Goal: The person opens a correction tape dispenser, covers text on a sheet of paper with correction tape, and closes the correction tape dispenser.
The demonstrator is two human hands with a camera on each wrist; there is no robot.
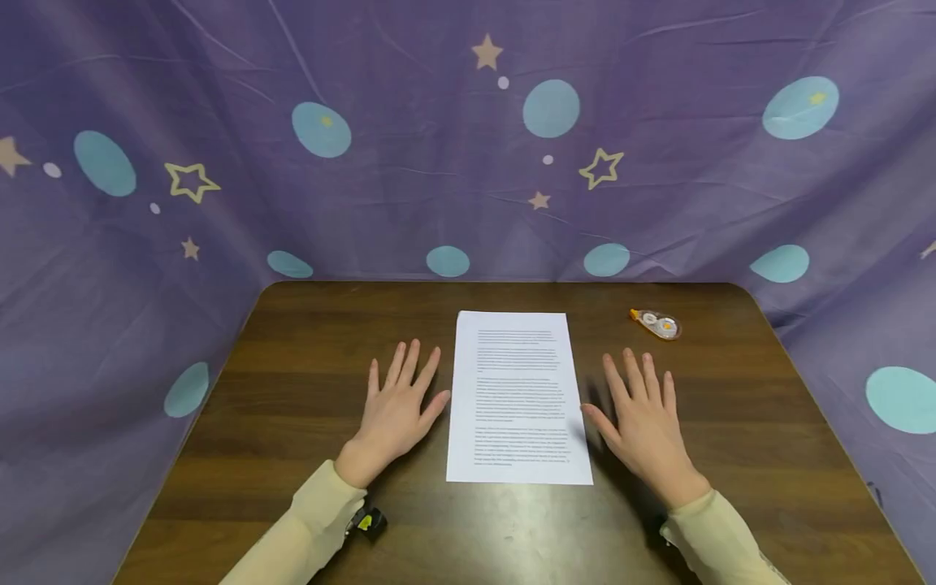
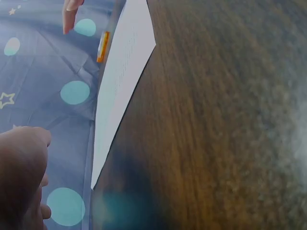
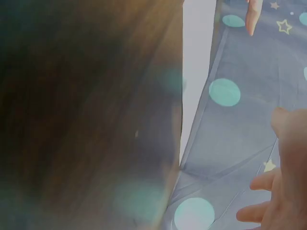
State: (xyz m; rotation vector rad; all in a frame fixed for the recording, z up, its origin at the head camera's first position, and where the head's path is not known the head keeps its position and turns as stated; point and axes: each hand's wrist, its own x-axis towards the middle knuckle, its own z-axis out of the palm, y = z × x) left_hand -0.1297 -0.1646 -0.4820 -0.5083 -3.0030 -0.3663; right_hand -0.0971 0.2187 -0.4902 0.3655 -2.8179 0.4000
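A white sheet of paper (image 1: 515, 398) printed with several paragraphs lies on the brown wooden table (image 1: 292, 341). To its left is my left hand (image 1: 395, 414), palm down with fingers spread and straight. On the other side my right hand (image 1: 643, 422) is spread the same way, its thumb tip close to the paper's right edge. Neither hand holds anything. Beyond the right fingertips lies a correction tape (image 1: 660, 325) with a clear body and orange tip. In the left wrist view its orange part (image 2: 102, 47) shows past the paper (image 2: 124, 72).
A purple curtain (image 1: 409, 195) with stars and teal ovals hangs behind the table and along both sides. Dark wrist-worn devices sit at the cuffs; the one on the left (image 1: 369, 522) shows a yellow-green mark. The table's back corners are rounded.
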